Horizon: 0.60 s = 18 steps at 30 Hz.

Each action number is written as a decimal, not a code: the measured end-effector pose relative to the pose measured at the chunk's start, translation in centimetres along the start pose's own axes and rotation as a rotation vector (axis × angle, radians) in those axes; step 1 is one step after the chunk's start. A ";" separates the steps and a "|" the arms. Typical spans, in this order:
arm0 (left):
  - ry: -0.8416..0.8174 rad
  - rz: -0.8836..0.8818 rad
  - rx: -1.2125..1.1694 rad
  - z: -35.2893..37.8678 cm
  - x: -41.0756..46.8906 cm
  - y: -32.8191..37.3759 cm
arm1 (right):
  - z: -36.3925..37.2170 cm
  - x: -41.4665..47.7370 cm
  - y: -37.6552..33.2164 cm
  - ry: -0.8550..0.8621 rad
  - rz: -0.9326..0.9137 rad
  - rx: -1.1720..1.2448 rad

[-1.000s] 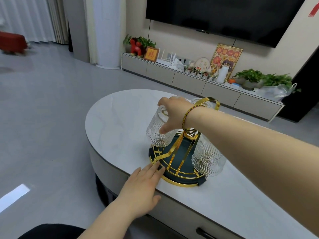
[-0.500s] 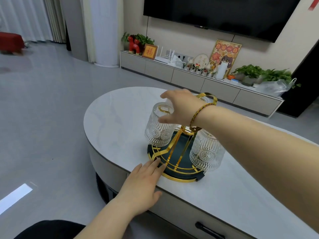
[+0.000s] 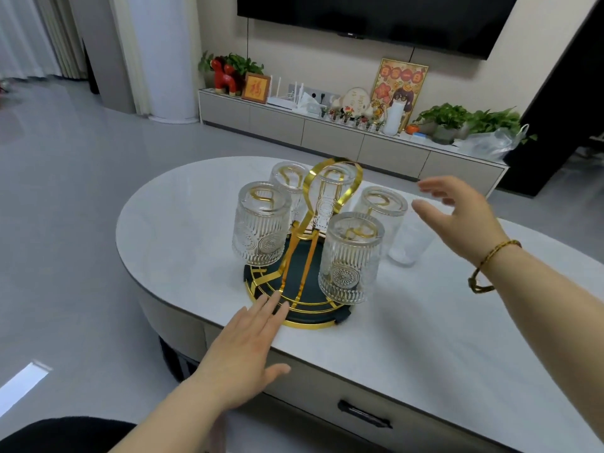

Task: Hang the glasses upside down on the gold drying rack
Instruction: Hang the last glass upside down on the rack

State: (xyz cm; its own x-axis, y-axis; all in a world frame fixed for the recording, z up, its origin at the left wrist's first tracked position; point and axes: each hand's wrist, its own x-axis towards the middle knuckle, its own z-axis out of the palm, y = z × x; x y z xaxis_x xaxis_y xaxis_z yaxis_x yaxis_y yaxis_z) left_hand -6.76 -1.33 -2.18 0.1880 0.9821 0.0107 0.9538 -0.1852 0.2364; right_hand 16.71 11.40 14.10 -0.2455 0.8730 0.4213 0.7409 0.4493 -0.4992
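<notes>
My left hand (image 3: 243, 346) lies flat and open on the marble tabletop (image 3: 408, 338), fingers together and stretched forward, their tips touching the near gold rim of the drying rack (image 3: 295, 289); it holds nothing. My right hand (image 3: 457, 214) hangs in the air to the right of the rack, fingers loosely spread and slightly blurred, palm turned toward the glasses, gripping nothing and touching nothing. A braided bracelet (image 3: 487, 266) sits on that wrist, and the forearm comes in from the lower right across the table. The rack stands near the table's front edge, its dark green round base ringed in gold and its tall looped handle (image 3: 333, 188) rising from the middle. Five ribbed clear glasses hang upside down on its gold arms: one at front left (image 3: 260, 223), one at front right (image 3: 351, 256) nearest my right forearm, one at back left (image 3: 289, 183), one at the back behind the handle (image 3: 330, 197), and one at right (image 3: 380, 207), just beside my right fingers. A frosted tumbler (image 3: 408, 245) stands on the table beneath my right palm, apart from it.
</notes>
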 end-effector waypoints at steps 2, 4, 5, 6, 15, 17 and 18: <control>0.008 -0.019 0.015 0.0 0.0 0.4 | 0.5 -0.7 3.2 0.066 0.178 0.092; 0.027 -0.038 0.015 0.0 0.3 0.7 | 1.5 -1.6 6.4 0.124 0.349 0.172; 0.033 -0.045 0.016 0.0 0.5 0.7 | 2.1 -2.1 7.7 0.135 0.427 0.207; 0.033 -0.052 0.020 -0.1 0.7 0.8 | 2.9 -2.5 8.8 0.132 0.496 0.239; -0.002 -0.112 0.023 -0.2 2.9 1.7 | 9.7 -1.0 13.8 0.030 0.660 0.379; 0.002 -0.111 0.010 -0.2 3.3 1.8 | 10.5 -0.2 14.6 0.059 0.669 0.358; 0.003 -0.111 0.005 -0.2 3.5 1.7 | 10.8 0.2 15.0 0.069 0.671 0.339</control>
State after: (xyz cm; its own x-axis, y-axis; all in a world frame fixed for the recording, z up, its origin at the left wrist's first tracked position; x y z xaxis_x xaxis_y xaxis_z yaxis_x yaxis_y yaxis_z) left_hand -4.49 1.75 -1.56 0.0807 0.9967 -0.0125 0.9699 -0.0757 0.2314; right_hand 21.01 20.34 -1.44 0.2381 0.9711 -0.0142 0.4822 -0.1309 -0.8662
